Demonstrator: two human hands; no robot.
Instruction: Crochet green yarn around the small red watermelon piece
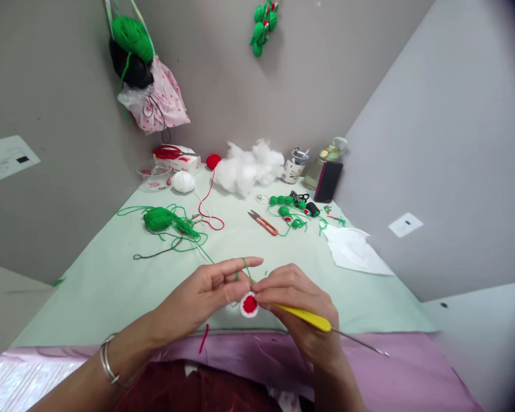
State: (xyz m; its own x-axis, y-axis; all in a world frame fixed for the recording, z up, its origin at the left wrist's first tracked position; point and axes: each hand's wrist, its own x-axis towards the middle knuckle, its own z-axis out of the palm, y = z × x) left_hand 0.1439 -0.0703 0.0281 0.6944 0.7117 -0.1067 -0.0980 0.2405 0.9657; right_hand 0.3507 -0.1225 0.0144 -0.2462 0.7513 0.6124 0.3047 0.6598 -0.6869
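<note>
Lying left, beyond grip: green yarn skein, tangled.
Left hand: curled, holding green strand over index finger.
Crocheted disc: between hands; red centre, white rim done; green round not yet visible.
Right hand: closed on crochet hook; working tip hidden.
Right, beyond grip: green balls, seemingly finished; joins unclear.

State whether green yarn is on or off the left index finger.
On: the green strand crosses the index finger of the left hand, running toward the crocheted disc.
</note>
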